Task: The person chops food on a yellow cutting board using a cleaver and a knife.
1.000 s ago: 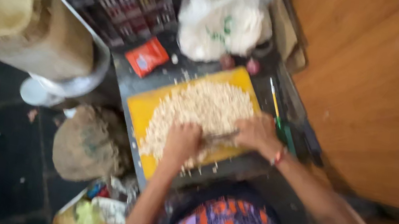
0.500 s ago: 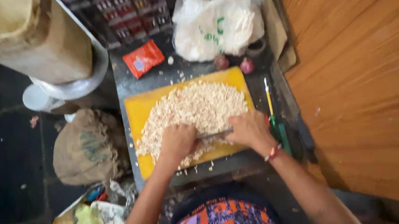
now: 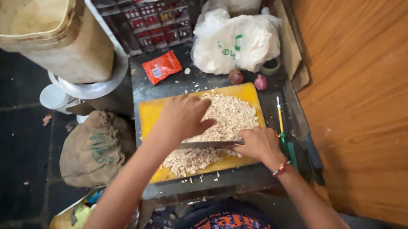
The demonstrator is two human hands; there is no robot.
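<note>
A knife (image 3: 207, 144) is gripped at its handle by the right hand (image 3: 260, 144), fingers closed around it, with the blade laid flat across a heap of pale chopped pieces (image 3: 214, 135) on a yellow cutting board (image 3: 152, 115). The left hand (image 3: 185, 116) is pressed palm-down, fingers loosely spread, on the heap and the blade's far end. Behind the board, a red sachet (image 3: 162, 66), two small onions (image 3: 248, 79) and a white plastic bag (image 3: 233, 43) are seen on the dark tabletop (image 3: 229, 177).
</note>
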